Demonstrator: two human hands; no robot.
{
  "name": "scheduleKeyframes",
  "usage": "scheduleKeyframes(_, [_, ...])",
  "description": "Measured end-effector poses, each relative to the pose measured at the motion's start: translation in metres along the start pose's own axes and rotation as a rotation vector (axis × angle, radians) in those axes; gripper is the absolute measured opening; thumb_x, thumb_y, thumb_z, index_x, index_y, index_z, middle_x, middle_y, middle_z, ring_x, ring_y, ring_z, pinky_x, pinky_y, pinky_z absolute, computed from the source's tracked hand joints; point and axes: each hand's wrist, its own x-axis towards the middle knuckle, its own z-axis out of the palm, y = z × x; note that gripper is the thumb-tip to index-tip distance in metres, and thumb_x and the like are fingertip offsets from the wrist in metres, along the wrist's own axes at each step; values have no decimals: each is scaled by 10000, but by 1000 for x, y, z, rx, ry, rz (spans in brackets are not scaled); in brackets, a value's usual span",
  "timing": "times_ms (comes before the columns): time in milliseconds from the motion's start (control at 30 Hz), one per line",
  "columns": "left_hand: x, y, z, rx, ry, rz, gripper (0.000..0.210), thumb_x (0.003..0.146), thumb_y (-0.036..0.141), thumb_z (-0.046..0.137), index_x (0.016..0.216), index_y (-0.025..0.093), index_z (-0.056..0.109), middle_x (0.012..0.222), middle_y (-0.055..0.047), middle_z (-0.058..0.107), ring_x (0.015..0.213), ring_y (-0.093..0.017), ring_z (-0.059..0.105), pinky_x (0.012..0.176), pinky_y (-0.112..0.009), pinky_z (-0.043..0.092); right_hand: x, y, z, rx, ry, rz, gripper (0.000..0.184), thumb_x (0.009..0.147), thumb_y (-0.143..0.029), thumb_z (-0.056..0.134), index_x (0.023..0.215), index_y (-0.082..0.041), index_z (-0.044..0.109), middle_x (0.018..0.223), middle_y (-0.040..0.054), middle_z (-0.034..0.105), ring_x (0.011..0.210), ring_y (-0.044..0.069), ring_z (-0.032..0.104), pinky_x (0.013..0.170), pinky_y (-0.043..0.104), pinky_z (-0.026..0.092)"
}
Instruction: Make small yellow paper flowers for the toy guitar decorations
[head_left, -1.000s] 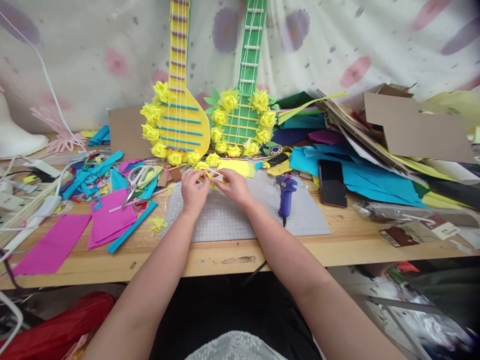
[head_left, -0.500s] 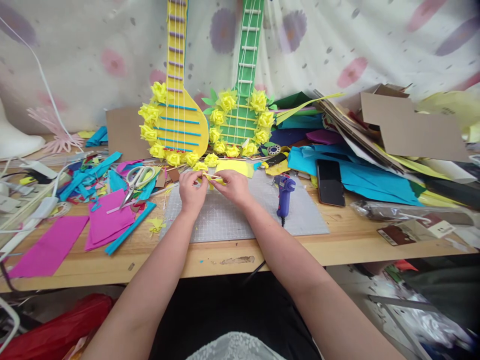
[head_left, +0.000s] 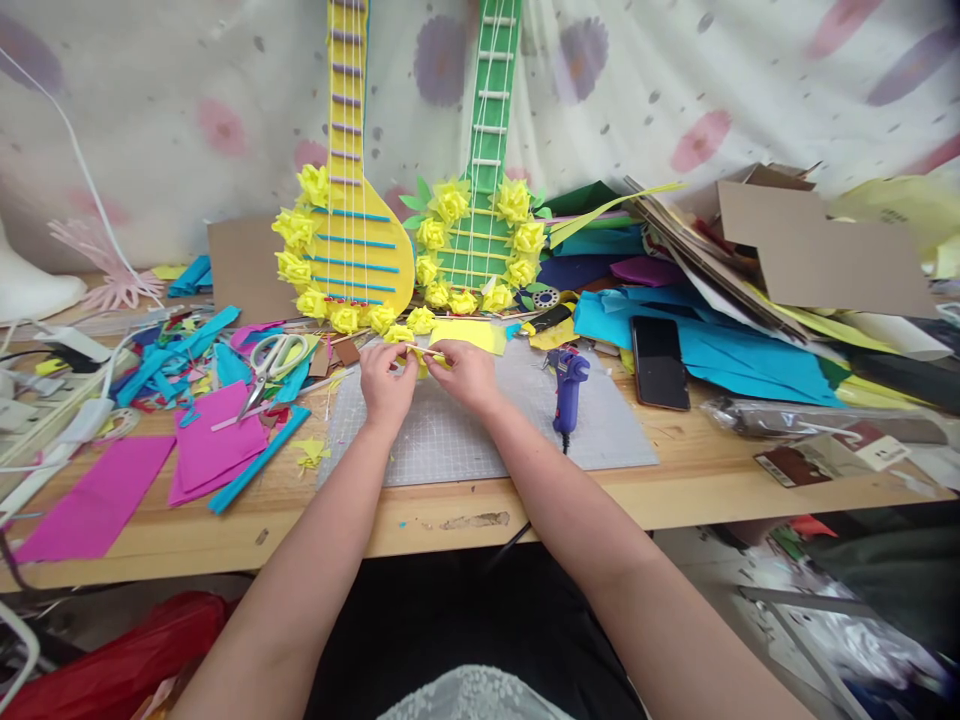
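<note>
Paper [head_left: 422,365] is pinched in the left hand [head_left: 387,381], a stick [head_left: 427,350] in the right hand [head_left: 468,374]. Guitars [head_left: 384,230] are edged with flowers [head_left: 297,229]; the paper appears unfinished.

Phone [head_left: 660,362]: lies face up, screen dark.
Cardboard [head_left: 821,250]: piles up behind the phone, to its right.
Scissors [head_left: 264,374]: rest well left of the phone.
Floral curtain [head_left: 622,120]: hangs behind the phone.

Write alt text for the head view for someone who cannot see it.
A person's left hand and right hand hold a thin pale stick over a gray mat. A blue glue gun rests on the mat; behind, a yellow instrument and a green instrument stand, trimmed with yellow flowers.
</note>
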Motion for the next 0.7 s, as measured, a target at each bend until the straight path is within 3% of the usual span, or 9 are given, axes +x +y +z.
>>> scheduleKeyframes(267, [-1, 1, 0, 36, -25, 4, 127, 710, 169, 540, 761, 183, 656, 756, -36, 648, 757, -172, 506, 691, -290, 409, -1, -3, -2, 1, 6, 25, 251, 777, -368, 482, 934, -263, 647, 911, -4, 685, 863, 168, 602, 709, 260, 413])
scheduleKeyframes(433, [0, 0, -1, 14, -68, 2, 151, 705, 169, 550, 797, 196, 666, 812, -40, 643, 839, -188, 517, 783, -318, 400, -1, -2, 0, 34, -29, 62, 243, 777, -321, 466, 920, -272, 656, 877, -9, 690, 784, 156, 606, 678, 254, 410])
scheduleKeyframes(600, [0, -2, -1, 2, -95, -2, 143, 650, 128, 572, 764, 188, 636, 850, -42, 655, 909, -210, 510, 867, -350, 368, 2, 5, 6, 154, -56, 191, 235, 741, -316, 498, 899, -269, 667, 734, -14, 673, 682, 154, 583, 642, 258, 402])
scheduleKeyframes(700, [0, -2, -2, 29, -105, -41, 128, 663, 150, 574, 759, 201, 641, 867, -37, 658, 942, -224, 498, 880, -369, 351, 6, 10, 13, 331, -74, 224, 230, 723, -298, 513, 877, -244, 675, 752, -14, 668, 682, 140, 566, 655, 250, 402])
